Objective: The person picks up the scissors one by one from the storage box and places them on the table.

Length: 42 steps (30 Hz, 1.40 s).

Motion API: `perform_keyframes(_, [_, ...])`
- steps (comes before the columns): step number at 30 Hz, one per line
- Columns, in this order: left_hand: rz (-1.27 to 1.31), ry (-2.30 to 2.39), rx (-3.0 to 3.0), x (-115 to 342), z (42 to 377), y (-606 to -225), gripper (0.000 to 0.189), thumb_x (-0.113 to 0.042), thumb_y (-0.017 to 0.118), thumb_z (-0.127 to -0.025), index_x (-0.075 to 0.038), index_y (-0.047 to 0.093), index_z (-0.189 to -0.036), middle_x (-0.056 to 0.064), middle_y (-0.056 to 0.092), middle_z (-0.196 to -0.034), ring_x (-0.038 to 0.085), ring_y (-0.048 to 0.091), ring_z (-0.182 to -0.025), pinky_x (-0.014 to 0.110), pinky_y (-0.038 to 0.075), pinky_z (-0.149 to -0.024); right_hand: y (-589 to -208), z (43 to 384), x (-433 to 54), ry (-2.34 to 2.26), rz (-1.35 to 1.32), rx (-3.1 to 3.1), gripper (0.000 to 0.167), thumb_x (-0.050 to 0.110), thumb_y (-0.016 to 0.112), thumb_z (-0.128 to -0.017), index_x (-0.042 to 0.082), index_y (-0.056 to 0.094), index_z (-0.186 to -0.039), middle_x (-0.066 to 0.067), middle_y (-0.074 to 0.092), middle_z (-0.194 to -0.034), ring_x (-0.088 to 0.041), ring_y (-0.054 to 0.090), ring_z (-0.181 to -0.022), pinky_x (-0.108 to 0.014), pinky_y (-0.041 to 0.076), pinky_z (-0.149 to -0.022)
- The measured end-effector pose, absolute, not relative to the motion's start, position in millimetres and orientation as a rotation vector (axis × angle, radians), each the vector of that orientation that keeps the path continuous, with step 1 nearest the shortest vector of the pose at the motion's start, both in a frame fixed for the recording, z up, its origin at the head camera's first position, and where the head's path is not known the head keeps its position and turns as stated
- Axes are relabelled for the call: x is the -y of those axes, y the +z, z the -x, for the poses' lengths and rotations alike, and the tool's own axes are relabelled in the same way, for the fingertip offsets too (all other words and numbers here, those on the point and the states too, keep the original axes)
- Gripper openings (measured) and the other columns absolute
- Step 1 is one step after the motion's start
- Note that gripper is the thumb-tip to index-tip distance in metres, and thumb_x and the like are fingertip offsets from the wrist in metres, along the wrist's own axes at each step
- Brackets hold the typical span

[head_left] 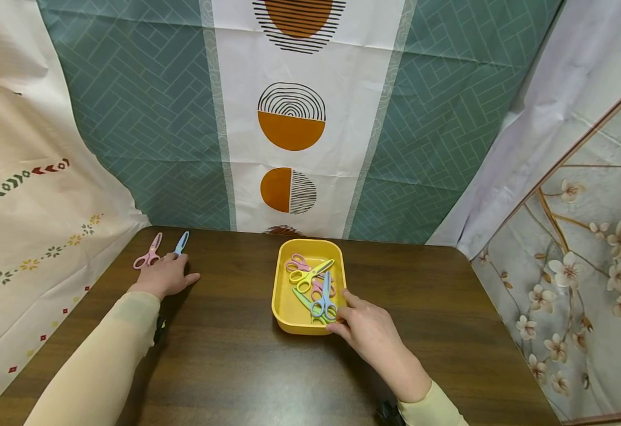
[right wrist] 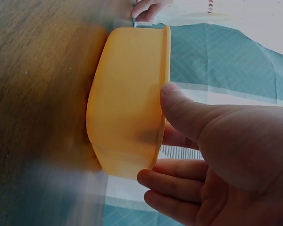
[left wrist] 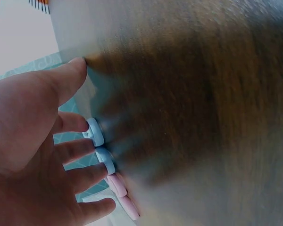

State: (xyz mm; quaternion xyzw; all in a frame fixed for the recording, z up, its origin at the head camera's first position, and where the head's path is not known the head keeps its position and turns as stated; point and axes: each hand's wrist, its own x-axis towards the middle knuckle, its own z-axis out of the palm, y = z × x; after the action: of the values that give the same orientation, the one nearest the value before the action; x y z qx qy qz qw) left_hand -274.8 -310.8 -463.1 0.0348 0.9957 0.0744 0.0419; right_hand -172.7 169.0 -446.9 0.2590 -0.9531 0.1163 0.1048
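At the table's far left corner, my left hand (head_left: pixel 164 276) reaches over a pair of blue scissors (head_left: pixel 182 242), blade pointing away. Its fingertips are right at the blue handle loops (left wrist: pixel 95 133) in the left wrist view, fingers nearly straight and thumb spread. Pink scissors (head_left: pixel 151 253) lie just left of the blue pair. My right hand (head_left: pixel 371 328) grips the near right corner of a yellow plastic tray (head_left: pixel 284 299), thumb on the rim. Inside lie several scissors: a yellow pair (head_left: pixel 310 275), a blue pair (head_left: pixel 325 299), a green pair (head_left: pixel 302 297) and pink ones (head_left: pixel 298 263).
The dark wooden table (head_left: pixel 225 355) carries the tray near its middle. A green and white patterned cloth (head_left: pixel 417 148) hangs along the back edge. Cream fabric (head_left: pixel 34 207) drapes on the left, and a floral curtain (head_left: pixel 571 296) hangs on the right.
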Motion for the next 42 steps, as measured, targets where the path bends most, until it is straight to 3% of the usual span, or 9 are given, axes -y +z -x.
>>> perform_keyframes(20, [-0.082, 0.253, -3.024, 309.5, 277.5, -459.3, 0.07, -0.044, 0.068, -0.108, 0.014, 0.051, -0.142, 0.048, 0.046, -0.146, 0.067, 0.05, -0.136, 0.087, 0.033, -0.108, -447.8, 173.3, -169.8, 0.336, -0.759, 2.805, 0.031, 0.043, 0.087, -0.094, 0.013, 0.084, -0.103, -0.024, 0.067, -0.147, -0.037, 0.076, -0.117, -0.051, 0.063, -0.087])
perform_keyframes(35, [-0.067, 0.263, -3.099, 309.8, 279.9, -464.8, 0.074, -0.042, 0.065, -0.11, 0.025, 0.045, -0.136, 0.05, 0.052, -0.134, 0.068, 0.057, -0.125, 0.082, 0.04, -0.106, -448.1, 172.9, -168.8, 0.331, -0.772, 2.803, 0.029, 0.043, 0.087, -0.095, 0.014, 0.084, -0.101, -0.024, 0.067, -0.147, -0.036, 0.076, -0.117, -0.049, 0.063, -0.085])
perform_keyframes(42, [-0.117, 0.293, -3.155, 308.2, 279.3, -460.4, 0.075, -0.043, 0.063, -0.112, 0.021, 0.046, -0.146, 0.047, 0.049, -0.148, 0.065, 0.048, -0.139, 0.081, 0.032, -0.115, -447.5, 172.4, -169.2, 0.324, -0.772, 2.784, 0.029, 0.043, 0.088, -0.094, 0.015, 0.083, -0.099, -0.024, 0.068, -0.146, -0.037, 0.076, -0.117, -0.049, 0.063, -0.085])
